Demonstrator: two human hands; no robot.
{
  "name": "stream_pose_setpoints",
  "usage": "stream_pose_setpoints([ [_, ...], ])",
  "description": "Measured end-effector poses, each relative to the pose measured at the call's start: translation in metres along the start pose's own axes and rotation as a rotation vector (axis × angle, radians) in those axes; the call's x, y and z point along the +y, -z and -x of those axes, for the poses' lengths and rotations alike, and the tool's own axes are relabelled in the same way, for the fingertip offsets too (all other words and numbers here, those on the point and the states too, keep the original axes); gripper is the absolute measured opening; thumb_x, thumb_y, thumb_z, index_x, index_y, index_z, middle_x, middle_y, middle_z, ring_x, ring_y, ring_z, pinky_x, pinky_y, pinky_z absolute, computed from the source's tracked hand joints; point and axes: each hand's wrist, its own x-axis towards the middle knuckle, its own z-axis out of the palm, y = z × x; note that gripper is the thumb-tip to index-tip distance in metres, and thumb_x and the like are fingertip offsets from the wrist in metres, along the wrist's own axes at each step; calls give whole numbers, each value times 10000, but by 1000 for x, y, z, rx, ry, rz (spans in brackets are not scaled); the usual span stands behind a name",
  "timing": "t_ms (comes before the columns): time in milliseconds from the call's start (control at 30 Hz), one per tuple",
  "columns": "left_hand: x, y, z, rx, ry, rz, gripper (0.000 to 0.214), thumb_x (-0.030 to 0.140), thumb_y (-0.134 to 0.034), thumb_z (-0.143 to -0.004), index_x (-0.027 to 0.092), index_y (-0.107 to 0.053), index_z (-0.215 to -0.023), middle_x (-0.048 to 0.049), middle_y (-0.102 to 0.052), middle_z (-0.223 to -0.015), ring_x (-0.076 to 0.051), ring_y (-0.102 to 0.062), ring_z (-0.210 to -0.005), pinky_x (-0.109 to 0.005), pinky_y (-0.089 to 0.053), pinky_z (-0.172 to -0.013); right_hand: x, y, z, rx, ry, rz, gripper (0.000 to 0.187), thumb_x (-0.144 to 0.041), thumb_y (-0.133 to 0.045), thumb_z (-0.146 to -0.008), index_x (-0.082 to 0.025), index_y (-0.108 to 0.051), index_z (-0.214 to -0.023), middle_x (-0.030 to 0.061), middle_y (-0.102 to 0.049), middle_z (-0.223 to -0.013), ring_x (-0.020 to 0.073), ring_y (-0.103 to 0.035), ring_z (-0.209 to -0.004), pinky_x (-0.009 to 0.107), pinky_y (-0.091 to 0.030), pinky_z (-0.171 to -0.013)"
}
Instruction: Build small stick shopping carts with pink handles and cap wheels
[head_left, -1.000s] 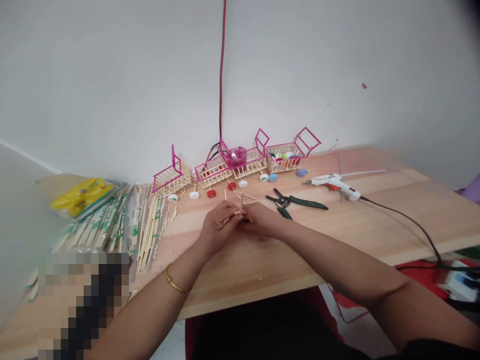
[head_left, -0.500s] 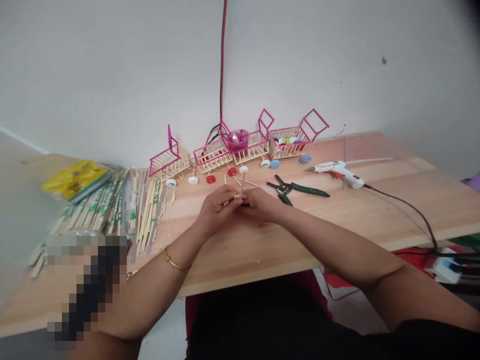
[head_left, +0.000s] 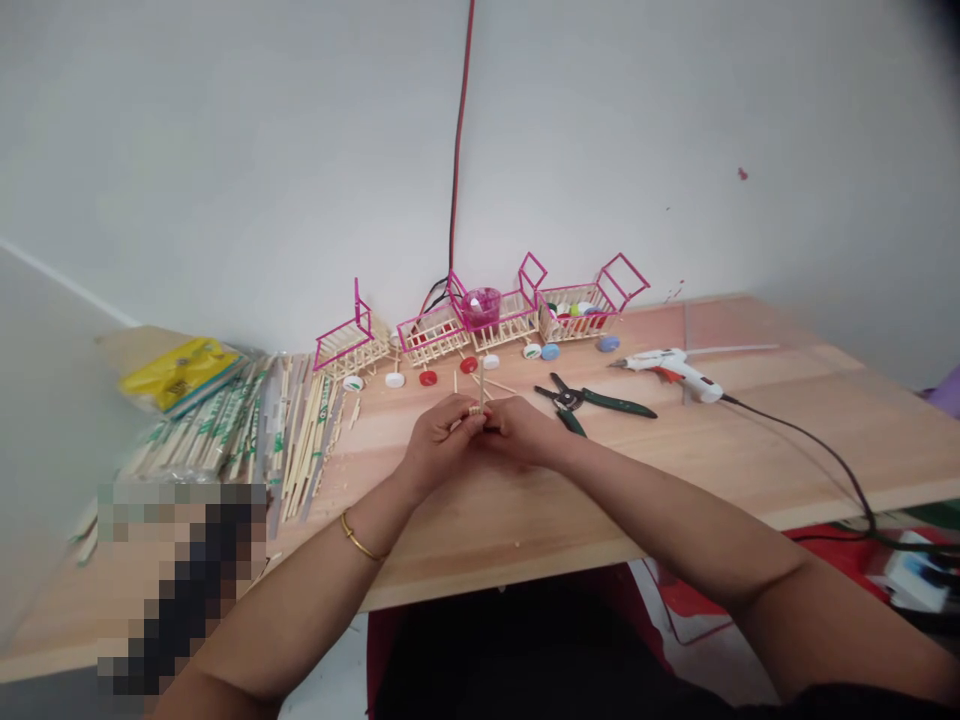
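Observation:
My left hand [head_left: 441, 438] and my right hand [head_left: 523, 430] meet over the middle of the table, with fingers closed. A thin wooden stick [head_left: 481, 382] rises upright from between them. Several short pale stick ends [head_left: 475, 408] show at my left fingertips; how they are joined is too small to tell. Palms and fingers cover the rest. Just beyond the hands, loose cut sticks [head_left: 491, 382] lie on the wood. Cutting pliers [head_left: 619, 404] with dark green handles rest to the right of my right hand.
Small stick carts [head_left: 352, 345] with magenta rims and bottle-cap wheels line the wall. One bears a magenta cup [head_left: 481, 307]. A white glue gun [head_left: 694, 375] trails its cord off the right. Bundled sticks [head_left: 225, 415] and a yellow packet [head_left: 180, 375] lie left, on the wooden table [head_left: 712, 460].
The view has shifted upward, so the table and everything on it sit lower in the picture. My hands stay together, and the stick between them now stands straighter.

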Motion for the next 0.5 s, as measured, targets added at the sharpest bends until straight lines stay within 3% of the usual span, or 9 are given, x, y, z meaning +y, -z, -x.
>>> stream_pose_setpoints([
  [300, 2, -10, 3, 58, 172, 261, 257, 370, -560, -886, 171, -689, -985, -69, -664, -969, -174, -615, -902, -314, -484, -833, -1, 1, -1, 15, 21, -27, 120, -150, -616, -833, -142, -732, -807, 84, -742, -866, 182, -660, -765, 243, -415, -651],
  [500, 1, -14, 3, 61, 214, 315, 280, 416, -548, -887, 166, -671, -917, -53, -652, -913, -172, -596, -882, -323, -474, -852, -3, 3, 1, 28, -1, -50, 132, -151, -599, -832, -147, -730, -814, 84, -744, -860, 190, -662, -768, 250, -426, -659],
])
